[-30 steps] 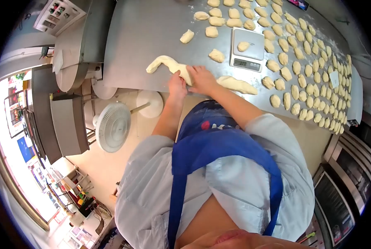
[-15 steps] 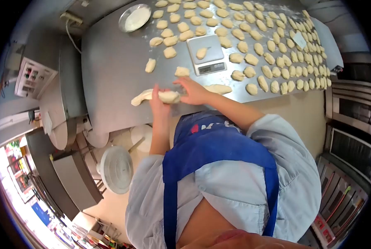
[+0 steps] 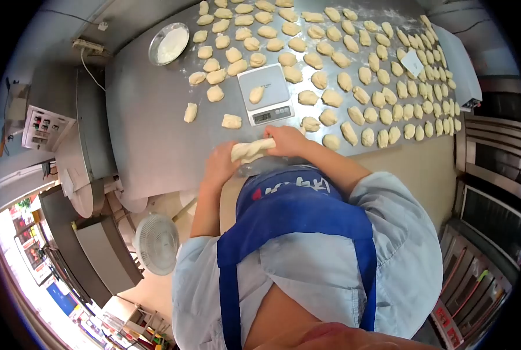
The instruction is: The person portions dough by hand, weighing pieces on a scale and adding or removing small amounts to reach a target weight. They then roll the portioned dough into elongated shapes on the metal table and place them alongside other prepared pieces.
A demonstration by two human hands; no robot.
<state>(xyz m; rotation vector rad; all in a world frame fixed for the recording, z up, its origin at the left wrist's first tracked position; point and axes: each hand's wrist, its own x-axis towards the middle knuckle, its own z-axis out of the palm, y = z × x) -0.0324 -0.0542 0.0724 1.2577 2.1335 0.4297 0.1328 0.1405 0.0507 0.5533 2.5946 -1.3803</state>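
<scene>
Near the front edge of the steel table, a pale strip of dough (image 3: 250,151) is stretched between my hands and looks folded or twisted. My left hand (image 3: 219,164) is closed around its left end. At the other end, my right hand (image 3: 286,141) grips it with the fingers closed. Just beyond my hands stands a kitchen scale (image 3: 265,81) with one dough piece (image 3: 256,95) on its plate. To the left of the scale lie two more pieces, a blocky one (image 3: 232,121) and a slimmer one (image 3: 191,112).
Many dough pieces (image 3: 331,98) lie in rows across the back and right of the steel table (image 3: 146,128). A metal bowl of white flour (image 3: 170,45) sits at the back left. A white card (image 3: 412,62) rests among the pieces. A fan (image 3: 156,244) stands below left.
My right hand has gone from being apart to gripping the dough's right end. The long strip now looks shorter and doubled or twisted between both hands. The camera view has shifted slightly.
</scene>
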